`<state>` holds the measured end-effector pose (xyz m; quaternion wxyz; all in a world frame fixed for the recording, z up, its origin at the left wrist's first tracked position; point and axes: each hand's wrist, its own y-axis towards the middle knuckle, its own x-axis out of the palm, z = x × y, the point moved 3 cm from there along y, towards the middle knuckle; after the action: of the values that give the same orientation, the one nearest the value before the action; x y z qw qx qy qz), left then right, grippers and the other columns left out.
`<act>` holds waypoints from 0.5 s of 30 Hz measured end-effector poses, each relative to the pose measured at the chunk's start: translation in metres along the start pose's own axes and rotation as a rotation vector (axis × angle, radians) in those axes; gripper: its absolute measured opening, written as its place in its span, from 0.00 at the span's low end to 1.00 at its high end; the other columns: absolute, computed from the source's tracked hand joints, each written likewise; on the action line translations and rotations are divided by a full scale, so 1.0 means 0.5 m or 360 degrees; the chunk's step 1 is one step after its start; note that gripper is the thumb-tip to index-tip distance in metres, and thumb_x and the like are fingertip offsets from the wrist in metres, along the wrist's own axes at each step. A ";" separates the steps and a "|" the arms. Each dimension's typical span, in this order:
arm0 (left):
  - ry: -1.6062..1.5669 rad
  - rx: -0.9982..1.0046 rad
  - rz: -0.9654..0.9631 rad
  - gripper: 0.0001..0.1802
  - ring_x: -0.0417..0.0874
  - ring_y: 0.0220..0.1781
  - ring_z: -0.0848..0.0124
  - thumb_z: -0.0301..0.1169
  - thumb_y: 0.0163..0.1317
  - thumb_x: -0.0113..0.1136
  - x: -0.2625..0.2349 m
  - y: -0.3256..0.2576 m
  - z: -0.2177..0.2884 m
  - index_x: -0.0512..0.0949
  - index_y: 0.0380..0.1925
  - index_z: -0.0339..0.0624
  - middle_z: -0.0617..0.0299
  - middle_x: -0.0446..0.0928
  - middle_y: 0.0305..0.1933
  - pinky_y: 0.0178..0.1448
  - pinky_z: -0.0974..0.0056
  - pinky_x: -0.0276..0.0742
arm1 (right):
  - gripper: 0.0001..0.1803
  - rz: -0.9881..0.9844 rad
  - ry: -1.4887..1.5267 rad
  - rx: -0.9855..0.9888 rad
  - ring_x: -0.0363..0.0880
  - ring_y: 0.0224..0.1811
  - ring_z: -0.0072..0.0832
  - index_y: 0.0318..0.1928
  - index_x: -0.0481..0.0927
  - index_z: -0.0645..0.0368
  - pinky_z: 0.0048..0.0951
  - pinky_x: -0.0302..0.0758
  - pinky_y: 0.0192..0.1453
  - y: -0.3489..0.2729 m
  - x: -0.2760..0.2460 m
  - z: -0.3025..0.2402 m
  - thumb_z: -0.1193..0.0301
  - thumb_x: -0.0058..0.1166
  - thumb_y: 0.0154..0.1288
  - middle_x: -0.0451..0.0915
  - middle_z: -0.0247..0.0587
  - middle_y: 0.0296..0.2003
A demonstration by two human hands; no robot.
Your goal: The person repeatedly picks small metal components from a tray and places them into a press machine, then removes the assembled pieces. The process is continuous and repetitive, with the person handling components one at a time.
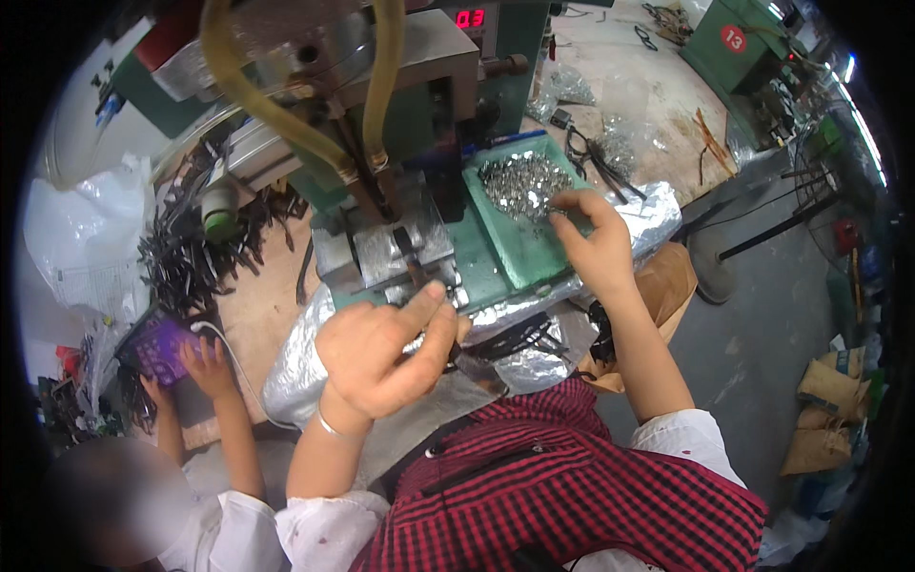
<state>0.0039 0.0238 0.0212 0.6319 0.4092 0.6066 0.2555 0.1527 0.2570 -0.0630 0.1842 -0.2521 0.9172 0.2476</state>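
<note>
Reaching into the green tray [515,250] of small silvery metal pieces [522,183] right of centre, the right hand [593,243] pinches one – left hand [386,353] grips a thin dark strip [412,262], likely awaiting careful seating.

Workshop interior, seen from above. A wooden workbench [262,319] runs across the scene, its surface worn and pale. A second green machine [739,43] stands at the upper right beside a further wooden bench top [658,105] littered with clear plastic bags [567,86] and loose tools. The floor [753,334] to the right is grey concrete, stained in places. Brown paper sacks [824,415] lie on it near the right edge, and the round base of a stand [710,262] sits close to the bench. A white plastic bag [81,238] lies at the left. Daylight enters along the far right rim.
</note>
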 end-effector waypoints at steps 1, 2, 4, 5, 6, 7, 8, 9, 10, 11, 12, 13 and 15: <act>0.0020 0.0000 0.0015 0.14 0.73 0.19 0.78 0.31 0.51 0.80 -0.005 0.000 0.000 0.85 0.36 0.45 0.56 0.87 0.41 0.21 0.72 0.61 | 0.09 -0.0064 -0.0087 0.0053 0.84 0.47 0.42 0.42 0.86 0.62 0.38 0.78 0.54 -0.011 0.003 -0.002 0.75 0.64 0.60 0.85 0.47 0.42; -0.0007 -0.0108 -0.0087 0.16 0.81 0.24 0.71 0.24 0.49 0.78 -0.014 0.001 0.011 0.85 0.39 0.43 0.55 0.89 0.40 0.24 0.68 0.71 | 0.08 -0.0129 -0.0174 0.0104 0.84 0.46 0.44 0.40 0.86 0.62 0.39 0.78 0.54 -0.020 0.005 -0.003 0.74 0.64 0.59 0.85 0.46 0.41; -0.0031 -0.0216 -0.0063 0.15 0.82 0.25 0.70 0.23 0.49 0.78 -0.014 0.002 0.025 0.85 0.38 0.42 0.54 0.89 0.40 0.25 0.68 0.72 | 0.07 -0.0187 -0.0415 0.0125 0.80 0.45 0.47 0.34 0.85 0.60 0.45 0.77 0.53 -0.033 0.011 -0.016 0.71 0.68 0.56 0.82 0.45 0.36; -0.0042 -0.0267 -0.0050 0.14 0.83 0.26 0.70 0.23 0.50 0.78 -0.016 0.002 0.029 0.86 0.37 0.41 0.54 0.89 0.41 0.25 0.68 0.72 | 0.07 -0.0152 -0.0519 0.0075 0.80 0.46 0.47 0.34 0.86 0.59 0.45 0.76 0.53 -0.035 0.015 -0.023 0.71 0.68 0.56 0.81 0.45 0.36; -0.0112 -0.0406 -0.0219 0.13 0.84 0.27 0.68 0.19 0.50 0.76 -0.036 0.012 0.038 0.86 0.36 0.40 0.54 0.89 0.41 0.28 0.69 0.74 | 0.07 -0.0118 -0.0623 0.0025 0.80 0.47 0.47 0.34 0.86 0.59 0.45 0.76 0.54 -0.037 0.019 -0.029 0.70 0.69 0.56 0.81 0.45 0.36; 0.0033 -0.0468 -0.0164 0.11 0.83 0.26 0.68 0.19 0.52 0.75 -0.053 -0.004 0.035 0.86 0.36 0.39 0.54 0.89 0.41 0.29 0.69 0.75 | 0.08 -0.0082 -0.0714 -0.0025 0.79 0.48 0.47 0.34 0.86 0.58 0.46 0.76 0.54 -0.039 0.028 -0.037 0.69 0.69 0.56 0.81 0.45 0.36; 0.0199 -0.0519 -0.0124 0.10 0.82 0.26 0.69 0.19 0.54 0.73 -0.073 -0.029 0.021 0.86 0.36 0.39 0.54 0.88 0.41 0.29 0.68 0.75 | 0.08 -0.0056 -0.0724 -0.0051 0.79 0.49 0.46 0.33 0.86 0.57 0.46 0.76 0.54 -0.039 0.035 -0.030 0.69 0.70 0.56 0.81 0.45 0.38; 0.0362 -0.0565 -0.0082 0.08 0.82 0.25 0.69 0.19 0.56 0.72 -0.087 -0.055 0.001 0.86 0.36 0.38 0.54 0.88 0.41 0.30 0.67 0.76 | 0.07 -0.0053 -0.0729 -0.0057 0.79 0.49 0.47 0.33 0.86 0.57 0.46 0.76 0.55 -0.036 0.034 -0.017 0.68 0.69 0.56 0.81 0.45 0.38; 0.0284 -0.0956 0.0235 0.07 0.83 0.28 0.66 0.19 0.59 0.70 -0.097 -0.090 -0.048 0.85 0.38 0.36 0.53 0.87 0.40 0.34 0.65 0.78 | 0.07 -0.0047 -0.0749 -0.0071 0.80 0.47 0.47 0.34 0.86 0.57 0.46 0.76 0.54 -0.036 0.037 -0.019 0.69 0.69 0.57 0.82 0.45 0.37; 0.0274 -0.1351 0.0252 0.05 0.84 0.33 0.63 0.20 0.64 0.66 -0.102 -0.109 -0.108 0.84 0.40 0.35 0.51 0.84 0.39 0.36 0.64 0.78 | 0.06 -0.0039 -0.0781 -0.0085 0.81 0.45 0.46 0.34 0.86 0.58 0.46 0.77 0.52 -0.036 0.038 -0.027 0.70 0.68 0.57 0.83 0.45 0.37; 0.0381 -0.1424 0.0039 0.07 0.84 0.36 0.59 0.24 0.65 0.66 -0.106 -0.127 -0.166 0.84 0.42 0.35 0.50 0.81 0.38 0.37 0.61 0.79 | 0.06 -0.0015 -0.0703 -0.0060 0.81 0.44 0.46 0.34 0.86 0.58 0.45 0.77 0.51 -0.038 0.044 -0.034 0.71 0.67 0.58 0.83 0.45 0.36; 0.0650 -0.1527 -0.0287 0.11 0.85 0.41 0.53 0.30 0.65 0.67 -0.096 -0.170 -0.215 0.84 0.43 0.33 0.47 0.81 0.41 0.43 0.55 0.81 | 0.06 0.0015 -0.0645 -0.0049 0.82 0.43 0.46 0.35 0.86 0.59 0.45 0.78 0.50 -0.040 0.046 -0.042 0.71 0.66 0.58 0.84 0.45 0.36; 0.0867 -0.1657 -0.0832 0.17 0.84 0.46 0.43 0.36 0.62 0.68 -0.051 -0.290 -0.284 0.83 0.38 0.30 0.42 0.79 0.49 0.50 0.48 0.81 | 0.06 0.0058 -0.0481 -0.0037 0.83 0.41 0.45 0.36 0.85 0.60 0.43 0.79 0.48 -0.030 0.057 -0.053 0.73 0.65 0.59 0.85 0.46 0.36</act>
<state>-0.1631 -0.0452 -0.0746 0.6126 -0.1919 0.6216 0.4489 0.1324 0.2207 -0.0599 0.3128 -0.1973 0.8804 0.2967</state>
